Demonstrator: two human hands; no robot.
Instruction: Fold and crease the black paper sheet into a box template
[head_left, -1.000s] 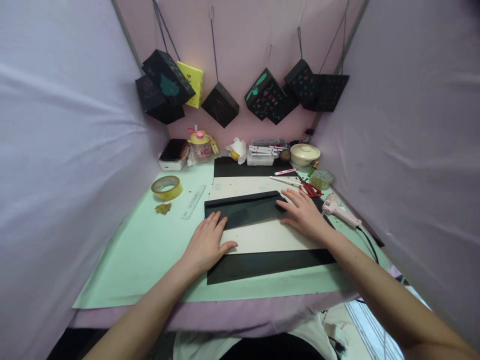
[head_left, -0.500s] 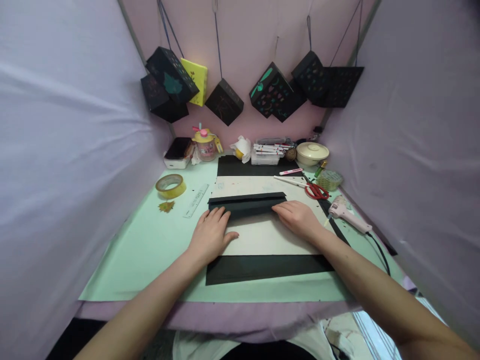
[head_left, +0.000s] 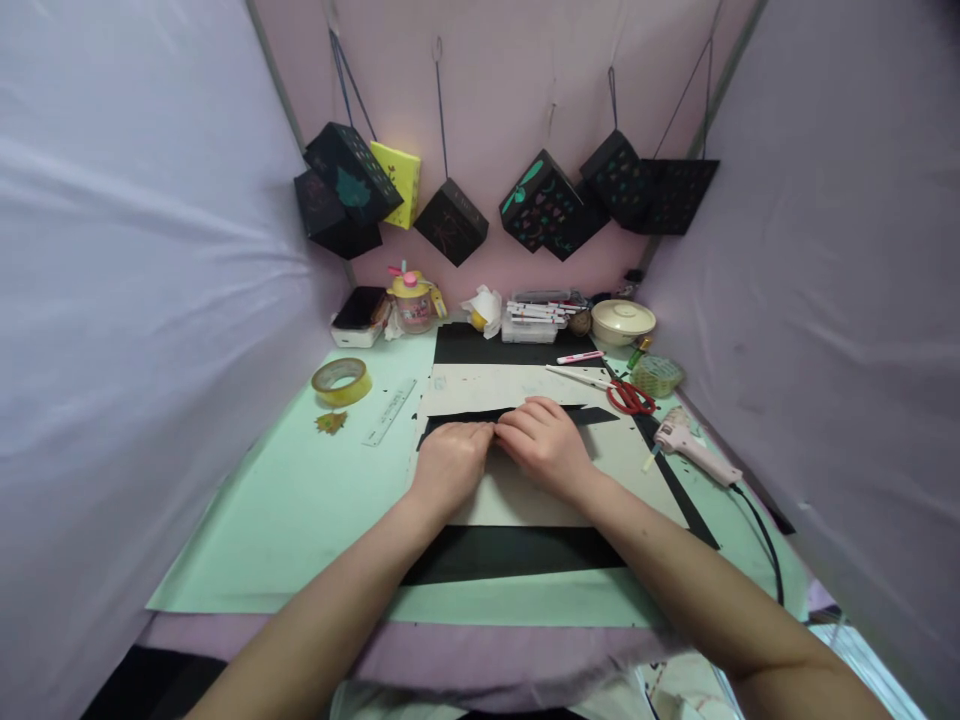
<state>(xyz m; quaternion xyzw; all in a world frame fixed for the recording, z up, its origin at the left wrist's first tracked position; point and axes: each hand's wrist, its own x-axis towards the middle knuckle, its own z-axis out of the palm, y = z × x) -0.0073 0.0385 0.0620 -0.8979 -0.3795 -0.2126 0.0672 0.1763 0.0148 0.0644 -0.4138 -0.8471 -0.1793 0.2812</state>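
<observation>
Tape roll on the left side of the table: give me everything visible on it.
The tape roll is a wide ring of glossy, yellowish tape, see-through-looking, round a brownish inner core. It lies flat on the pale green table cover, its open centre facing up with the green showing through. A small yellow-brown leaf lies just on its near side, and a clear ruler to its right. No hand touches it. I can't make out a loose end.

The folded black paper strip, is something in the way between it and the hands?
No, nothing visible is in between: the left hand and right hand are both at the strip. The red-handled scissors lie beyond.
</observation>
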